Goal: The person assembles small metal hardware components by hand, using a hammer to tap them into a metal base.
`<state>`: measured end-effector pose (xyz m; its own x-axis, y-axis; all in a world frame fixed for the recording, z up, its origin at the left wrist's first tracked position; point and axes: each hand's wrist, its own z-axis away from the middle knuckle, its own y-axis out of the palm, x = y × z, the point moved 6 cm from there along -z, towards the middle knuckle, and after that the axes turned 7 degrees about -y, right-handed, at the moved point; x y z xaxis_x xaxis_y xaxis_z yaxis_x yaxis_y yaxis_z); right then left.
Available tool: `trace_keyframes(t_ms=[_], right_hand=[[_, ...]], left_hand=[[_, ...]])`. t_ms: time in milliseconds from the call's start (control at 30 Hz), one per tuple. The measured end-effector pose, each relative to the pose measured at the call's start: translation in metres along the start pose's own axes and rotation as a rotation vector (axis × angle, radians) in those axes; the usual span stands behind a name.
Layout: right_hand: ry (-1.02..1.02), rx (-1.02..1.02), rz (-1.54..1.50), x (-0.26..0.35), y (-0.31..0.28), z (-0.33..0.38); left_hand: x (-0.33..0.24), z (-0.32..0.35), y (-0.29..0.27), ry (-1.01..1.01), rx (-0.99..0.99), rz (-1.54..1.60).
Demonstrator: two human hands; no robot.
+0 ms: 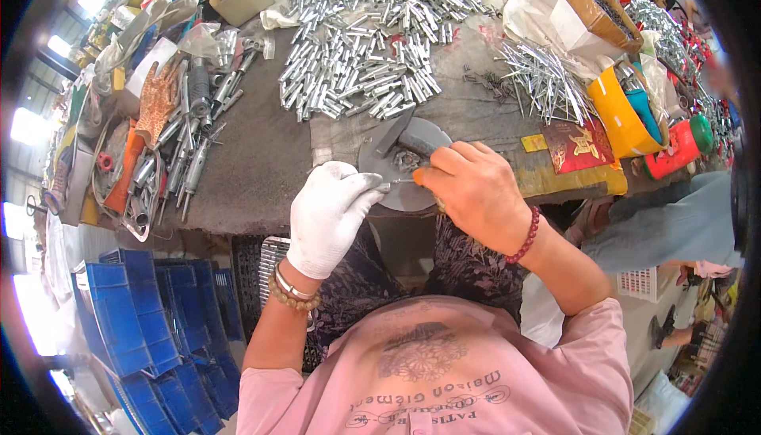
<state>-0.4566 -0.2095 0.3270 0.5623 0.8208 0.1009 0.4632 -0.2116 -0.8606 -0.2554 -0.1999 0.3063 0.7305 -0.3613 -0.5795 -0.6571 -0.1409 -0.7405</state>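
Observation:
My left hand [331, 211], in a white glove, is closed in a pinch above the near edge of the workbench. Facing it, my bare right hand [479, 195] pinches too. A slim metal piece [403, 181] spans the small gap between the fingertips of both hands; its ends are hidden by the fingers. Below them is a round grey metal plate [372, 155]. A hammer [395, 131] rests on that plate, its handle running toward my right hand. Beside the hammer lies a small heap of tiny dark parts [407, 159].
A large pile of silvery metal tubes [357, 62] covers the bench's far middle. Thin metal rods [547, 82] lie to the right, near a red packet [577, 146] and a yellow container [622, 114]. Tools [186, 130] crowd the left. Blue bins [131, 308] stand below left.

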Motion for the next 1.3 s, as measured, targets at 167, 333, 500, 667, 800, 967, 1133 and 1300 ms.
trace_keyframes(t_ms=[167, 333, 500, 667, 800, 967, 1133, 1300], right_hand=[[-0.028, 0.016, 0.022, 0.002, 0.002, 0.001], [-0.056, 0.008, 0.03, 0.004, 0.004, -0.001], [-0.086, -0.015, 0.036, 0.006, 0.006, -0.002], [-0.081, -0.018, 0.064, 0.008, 0.008, -0.004], [-0.03, -0.116, -0.024, 0.007, 0.007, -0.002], [0.359, -0.203, 0.099, -0.079, -0.026, 0.022], [0.641, -0.067, 0.17, -0.146, -0.028, 0.051], [0.667, 0.02, 0.231, -0.155, -0.012, 0.05]], left_hand=[[0.005, 0.003, 0.003, 0.005, -0.032, 0.02], [0.005, 0.004, 0.001, 0.023, -0.046, 0.057], [0.005, 0.004, 0.003, 0.027, -0.043, 0.064], [0.002, 0.003, 0.004, 0.058, -0.052, 0.019], [0.002, 0.006, 0.003, 0.025, -0.042, -0.017], [0.0, 0.005, 0.004, 0.075, -0.106, -0.016], [-0.001, 0.005, 0.004, 0.071, -0.122, -0.017], [0.0, 0.006, 0.005, 0.08, -0.139, 0.017]])
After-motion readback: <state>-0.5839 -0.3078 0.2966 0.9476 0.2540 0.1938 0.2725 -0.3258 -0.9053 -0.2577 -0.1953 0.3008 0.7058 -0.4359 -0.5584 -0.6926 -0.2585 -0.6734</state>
